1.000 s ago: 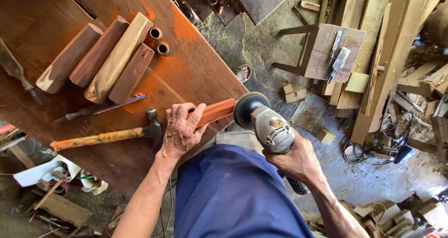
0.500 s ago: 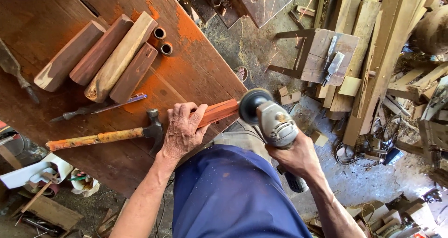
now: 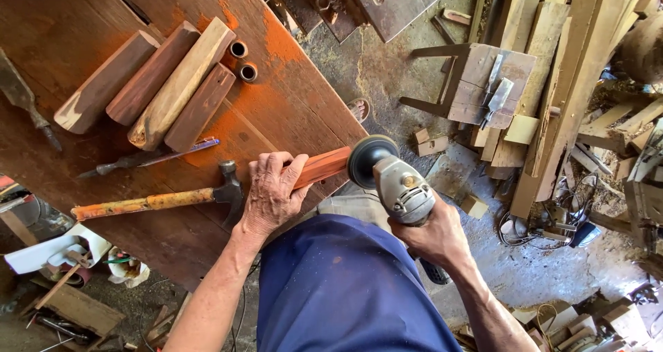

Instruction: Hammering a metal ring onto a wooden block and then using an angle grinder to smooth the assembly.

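Grinder (image 3: 397, 186) shifted slightly along block end since earlier frame; disc at block tip. Left hand (image 3: 271, 194) clamps red block (image 3: 321, 167) down at bench (image 3: 290, 96) near edge, tip overhanging. Right hand (image 3: 431, 238) grips grinder body. Hammer (image 3: 159, 200) lies just left of left hand.

A hammer (image 3: 159, 200) and four wooden blocks (image 3: 148, 86) lie on the workbench (image 3: 62, 20), a small stool (image 3: 476, 72) stands beyond
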